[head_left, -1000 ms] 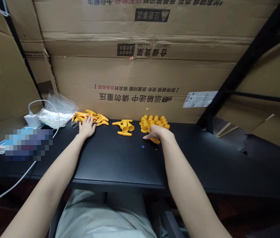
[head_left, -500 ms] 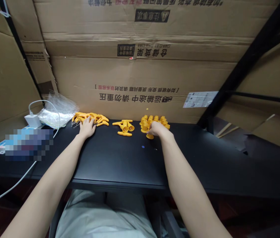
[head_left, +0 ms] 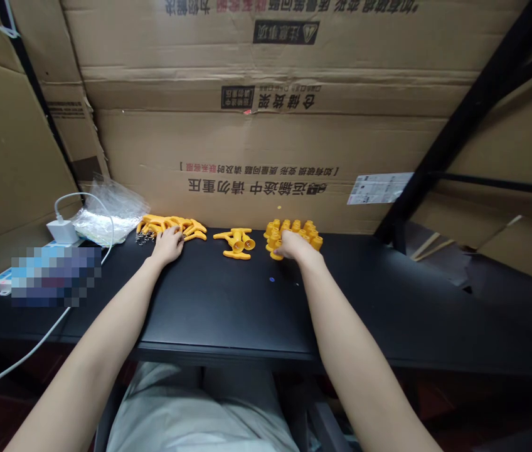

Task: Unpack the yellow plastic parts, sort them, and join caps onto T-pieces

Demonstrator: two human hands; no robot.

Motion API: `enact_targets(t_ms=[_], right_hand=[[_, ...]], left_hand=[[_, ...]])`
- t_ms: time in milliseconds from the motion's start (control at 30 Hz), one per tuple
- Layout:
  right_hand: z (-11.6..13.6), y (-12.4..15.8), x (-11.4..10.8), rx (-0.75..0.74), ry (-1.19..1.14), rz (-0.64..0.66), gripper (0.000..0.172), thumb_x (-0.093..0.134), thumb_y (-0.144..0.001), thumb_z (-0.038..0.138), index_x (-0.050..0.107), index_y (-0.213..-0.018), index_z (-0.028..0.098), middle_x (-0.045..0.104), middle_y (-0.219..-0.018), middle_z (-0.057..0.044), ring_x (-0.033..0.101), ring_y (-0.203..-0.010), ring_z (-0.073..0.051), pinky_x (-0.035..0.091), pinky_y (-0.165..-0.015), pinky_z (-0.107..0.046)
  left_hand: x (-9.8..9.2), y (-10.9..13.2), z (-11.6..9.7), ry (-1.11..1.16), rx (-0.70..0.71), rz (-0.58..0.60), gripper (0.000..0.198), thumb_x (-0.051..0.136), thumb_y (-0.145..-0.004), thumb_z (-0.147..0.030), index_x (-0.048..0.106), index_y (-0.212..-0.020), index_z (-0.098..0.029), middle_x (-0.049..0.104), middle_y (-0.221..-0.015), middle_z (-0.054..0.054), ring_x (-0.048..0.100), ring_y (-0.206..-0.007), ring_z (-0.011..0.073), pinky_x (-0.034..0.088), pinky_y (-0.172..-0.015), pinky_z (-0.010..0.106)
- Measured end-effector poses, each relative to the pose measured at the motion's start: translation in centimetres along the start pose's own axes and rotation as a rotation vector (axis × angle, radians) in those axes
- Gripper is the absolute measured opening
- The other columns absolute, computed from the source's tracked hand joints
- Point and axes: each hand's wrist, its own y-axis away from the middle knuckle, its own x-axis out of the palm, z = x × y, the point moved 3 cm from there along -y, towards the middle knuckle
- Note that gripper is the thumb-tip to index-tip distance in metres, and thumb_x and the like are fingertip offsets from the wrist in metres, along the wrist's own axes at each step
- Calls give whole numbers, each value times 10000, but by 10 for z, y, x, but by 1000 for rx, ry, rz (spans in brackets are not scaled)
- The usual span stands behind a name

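Note:
At the back left of the black table, my left hand [head_left: 169, 245] is closed at the front edge of a heap of yellow wing-shaped plastic handles [head_left: 194, 226]; what its fingertips grip is hidden. Small dark metal bits [head_left: 144, 237] lie beside that heap. My right hand [head_left: 293, 245] is farther right, its fingers closed on a yellow cup-shaped plastic piece [head_left: 275, 255] at the front of a cluster of similar upright pieces [head_left: 297, 225]. Between the hands lie two cups joined to a handle [head_left: 237, 241], their openings facing me, and a loose yellow handle [head_left: 236, 255] in front.
A cardboard wall [head_left: 266, 138] rises behind the table [head_left: 228, 301]. On the left are a clear plastic bag [head_left: 110, 210], a white charger [head_left: 62, 231] with its cable, and a blurred-out object [head_left: 54, 276]. A black metal post [head_left: 454, 125] slants up at right.
My left hand has drawn its spread fingers together and shifted slightly right. My right hand has moved a little left, and the tilted cup-shaped piece under it now stands more upright.

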Motion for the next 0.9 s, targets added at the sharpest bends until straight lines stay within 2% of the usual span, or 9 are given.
enact_targets(t_ms=[67, 133, 200, 300, 433, 533, 667, 767, 900], right_hand=[[6, 4, -7, 72, 9, 68, 404, 686, -772, 308, 607, -1119, 116, 641, -1103, -202, 610, -1046, -317, 453, -830, -410], [18, 9, -16, 50, -5, 1, 358, 569, -868, 340, 580, -1144, 113, 621, -1155, -202, 593, -1080, -300, 436, -844, -394], [37, 15, -19, -62, -32, -80, 318, 464, -925, 345, 578, -1121, 123, 623, -1157, -178, 588, -1074, -278, 418, -848, -378], [66, 25, -8, -234, -40, -116, 340, 403, -947, 378, 576, -1114, 138, 627, -1147, -159, 568, -1077, -272, 387, -861, -377], [88, 32, 18, -330, 12, -78, 450, 388, -939, 471, 575, -1158, 126, 618, -1177, -181, 542, -1088, -298, 346, -891, -415], [94, 32, 32, -367, 41, -64, 426, 419, -930, 436, 588, -1148, 112, 619, -1183, -187, 525, -1099, -304, 316, -902, -430], [95, 29, 36, -406, 36, -123, 303, 437, -919, 296, 620, -1084, 119, 659, -1087, -171, 540, -1059, -285, 312, -860, -403], [94, 28, 34, -448, 7, -193, 266, 450, -904, 232, 633, -1064, 124, 669, -1047, -160, 557, -1018, -274, 315, -828, -383], [94, 29, 29, -489, -43, -336, 339, 436, -912, 222, 593, -1185, 96, 666, -1062, -166, 561, -963, -273, 313, -829, -392]], left_hand=[[0, 0, -1, 3, -5, 13, 246, 408, -877, -249, 630, -972, -204, 527, -1339, 94, 480, -1237, 260, 359, -1043, 471], [1, 1, -1, 4, -16, 24, 247, 415, -869, -241, 617, -1005, -201, 515, -1361, 99, 466, -1257, 260, 344, -1059, 474], [1, 1, -1, 0, -32, 38, 264, 423, -864, -240, 602, -1051, -191, 496, -1388, 110, 446, -1282, 261, 327, -1076, 472], [1, 1, -1, -4, -60, 65, 322, 423, -867, -253, 568, -1145, -180, 456, -1433, 118, 404, -1328, 262, 285, -1108, 483], [2, 2, -1, -11, -106, 109, 423, 391, -888, -276, 488, -1288, -180, 360, -1509, 121, 305, -1401, 260, 195, -1144, 534], [3, 2, -2, -10, -136, 136, 461, 372, -900, -286, 446, -1342, -181, 313, -1535, 118, 259, -1424, 258, 164, -1149, 553], [4, 2, -1, 8, -126, 126, 455, 397, -888, -284, 465, -1327, -185, 310, -1535, 129, 267, -1421, 270, 166, -1140, 577], [2, 3, -2, 23, -83, 77, 394, 425, -875, -270, 534, -1248, -204, 342, -1517, 134, 290, -1408, 285, 184, -1121, 606], [-7, 2, -11, 44, 16, -37, 388, 420, -886, -248, 530, -1257, -217, 400, -1482, 121, 346, -1378, 263, 183, -1136, 571]])
